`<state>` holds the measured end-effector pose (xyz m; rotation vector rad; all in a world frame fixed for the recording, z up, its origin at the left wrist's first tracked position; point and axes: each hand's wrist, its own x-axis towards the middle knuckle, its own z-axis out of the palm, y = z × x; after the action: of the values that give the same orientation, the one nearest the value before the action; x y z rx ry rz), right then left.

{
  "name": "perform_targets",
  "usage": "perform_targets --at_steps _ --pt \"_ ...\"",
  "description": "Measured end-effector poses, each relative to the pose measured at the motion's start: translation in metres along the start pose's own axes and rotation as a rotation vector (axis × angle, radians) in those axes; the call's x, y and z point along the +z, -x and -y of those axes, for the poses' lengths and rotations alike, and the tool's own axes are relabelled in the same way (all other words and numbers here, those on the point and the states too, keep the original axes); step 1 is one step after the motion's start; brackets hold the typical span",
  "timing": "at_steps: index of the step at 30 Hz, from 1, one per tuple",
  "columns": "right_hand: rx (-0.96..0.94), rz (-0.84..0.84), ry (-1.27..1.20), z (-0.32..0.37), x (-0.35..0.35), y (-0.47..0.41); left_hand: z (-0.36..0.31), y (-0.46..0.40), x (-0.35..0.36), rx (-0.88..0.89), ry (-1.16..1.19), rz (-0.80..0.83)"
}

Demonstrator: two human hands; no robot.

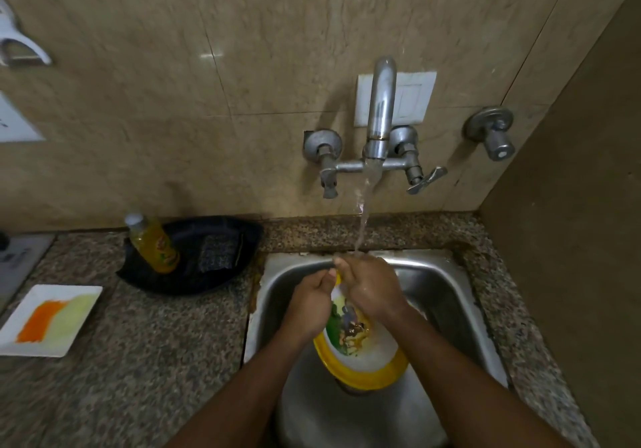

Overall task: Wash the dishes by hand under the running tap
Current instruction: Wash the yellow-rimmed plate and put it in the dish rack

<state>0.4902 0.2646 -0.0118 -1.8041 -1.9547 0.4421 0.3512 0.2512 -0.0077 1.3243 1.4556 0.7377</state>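
The counter is speckled granite, brown and grey, and it meets a wall of glossy beige tiles with a marble pattern; a darker brown wall stands at 3 o'clock. A steel sink with rounded corners is set in the counter at 5 o'clock of the view. Above it, at 12 o'clock of the sink, a dull metal tap with a curved spout is fixed on the wall, and a thin stream of water falls from it. A round plate, white with a yellow rim and a coloured picture, is held tilted over the sink. The left hand grips its left edge with curled fingers. The right hand curls over the top edge, under the stream. At 9 o'clock of the sink a black oval tray holds a yellow bottle and a dark scrub pad. At 8 o'clock of the tray lies a square white plate with orange and pale green stains.
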Motion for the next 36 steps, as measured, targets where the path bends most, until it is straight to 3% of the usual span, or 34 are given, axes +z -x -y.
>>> perform_targets --at_steps 4,9,13,17,19,21,23,25,27,31,33,36 --pt "0.381 -0.161 0.001 -0.015 -0.005 -0.005 -0.003 0.006 -0.001 0.065 -0.069 -0.084" --pt "0.002 -0.217 0.214 -0.001 0.008 0.001 -0.005 0.003 -0.006 -0.001 0.056 -0.173" --pt "0.219 -0.088 0.268 -0.015 0.003 -0.006 -0.001 0.008 -0.009 0.056 0.046 -0.226" --pt "-0.029 -0.069 0.33 0.0 0.013 0.001 0.017 -0.003 -0.022 0.006 0.152 -0.291" --pt "0.081 0.046 0.209 -0.013 0.007 -0.002 0.012 -0.001 -0.027 0.022 0.197 -0.281" --pt "0.286 0.128 -0.158 -0.02 0.001 -0.001 0.003 0.006 -0.03 0.016 0.256 -0.289" --pt "0.323 0.139 -0.422 -0.017 0.0 -0.003 0.004 0.003 -0.033 -0.081 0.317 -0.277" --pt "0.231 0.239 -0.372 -0.014 -0.006 -0.007 0.01 -0.008 -0.042 -0.111 0.275 -0.2" --pt "0.166 0.351 -0.241 -0.013 -0.017 -0.011 0.009 -0.019 -0.05 -0.083 0.103 -0.023" --pt "-0.008 0.396 -0.227 -0.005 -0.026 -0.019 -0.014 -0.022 -0.045 -0.057 -0.03 0.294" --pt "-0.055 0.338 -0.187 -0.004 -0.025 -0.023 -0.017 -0.022 -0.042 -0.026 -0.049 0.221" --pt "0.044 0.146 -0.112 -0.013 -0.018 -0.019 -0.012 -0.022 -0.041 0.031 -0.038 -0.012"
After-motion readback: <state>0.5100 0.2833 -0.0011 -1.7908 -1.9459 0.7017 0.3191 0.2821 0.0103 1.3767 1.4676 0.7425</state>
